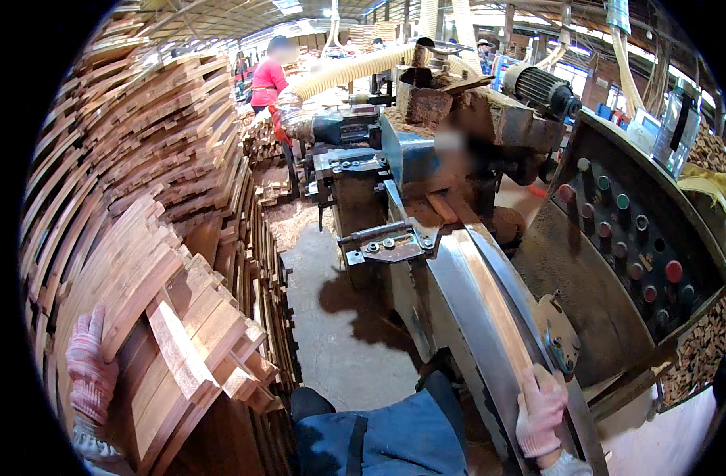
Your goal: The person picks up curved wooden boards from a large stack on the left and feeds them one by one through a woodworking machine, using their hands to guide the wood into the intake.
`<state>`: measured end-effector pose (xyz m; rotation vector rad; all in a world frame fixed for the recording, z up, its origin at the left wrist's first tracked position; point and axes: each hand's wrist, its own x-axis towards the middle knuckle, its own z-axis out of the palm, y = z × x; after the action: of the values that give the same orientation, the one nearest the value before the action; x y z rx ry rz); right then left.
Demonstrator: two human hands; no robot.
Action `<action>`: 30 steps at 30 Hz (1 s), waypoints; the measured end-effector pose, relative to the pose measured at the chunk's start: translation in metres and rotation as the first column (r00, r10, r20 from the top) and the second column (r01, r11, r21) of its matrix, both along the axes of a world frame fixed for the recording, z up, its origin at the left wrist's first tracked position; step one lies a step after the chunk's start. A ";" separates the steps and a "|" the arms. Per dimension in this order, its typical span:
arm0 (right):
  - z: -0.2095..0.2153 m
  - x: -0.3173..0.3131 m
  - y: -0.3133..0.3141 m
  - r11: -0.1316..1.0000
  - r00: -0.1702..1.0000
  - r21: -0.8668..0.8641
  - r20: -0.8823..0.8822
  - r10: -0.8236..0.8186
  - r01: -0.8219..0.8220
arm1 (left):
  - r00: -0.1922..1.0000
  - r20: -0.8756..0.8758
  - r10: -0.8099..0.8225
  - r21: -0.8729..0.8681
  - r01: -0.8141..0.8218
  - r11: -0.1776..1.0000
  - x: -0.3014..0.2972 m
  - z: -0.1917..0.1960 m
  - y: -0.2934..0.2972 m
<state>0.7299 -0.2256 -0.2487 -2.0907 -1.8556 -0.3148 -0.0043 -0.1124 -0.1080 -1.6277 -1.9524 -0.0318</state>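
My left hand (92,369), in a pale glove with reddish patches, lies at the end of a wooden board (145,293) on the stack to my left. Its fingers are stretched out along the wood and its thumb is apart. At the lower right, my gloved right hand (541,414) is closed over the near end of a long wooden strip (490,289). That strip lies along the metal bed (458,278) of a woodworking machine (414,151). Its far end points toward the machine's head, where another short wood piece (441,208) shows.
Stacked boards (141,111) rise high on the left, with one short piece (180,353) lying crosswise. A control panel (625,230) with several buttons stands right of the bed, a clear bottle (677,131) on top. Sawdust (295,226) covers the floor; a person in red (268,79) stands farther back.
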 end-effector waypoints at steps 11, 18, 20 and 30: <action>-0.047 0.052 0.208 0.975 0.987 0.174 0.106 0.120 -0.137 | 0.831 -0.192 -0.521 -0.033 0.526 0.850 0.185 0.100 0.026; 0.037 -0.063 0.189 0.725 0.706 0.392 -0.223 0.672 -0.566 | 0.524 -0.158 -0.837 -0.408 0.737 0.539 0.337 0.081 0.110; 0.064 -0.086 0.144 0.761 0.728 0.276 -0.229 0.646 -0.588 | 0.399 -0.137 -0.907 -0.429 0.801 0.417 0.389 0.059 0.124; 0.004 -0.018 -0.062 0.997 0.953 -0.057 -0.294 -0.071 0.056 | 0.386 -0.172 -0.906 -0.121 0.905 0.408 0.365 0.087 0.119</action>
<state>0.7114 -0.2871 -0.2443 -2.0984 -1.6376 0.0300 0.3607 0.0062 -0.0214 -2.4001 -0.6509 -0.2727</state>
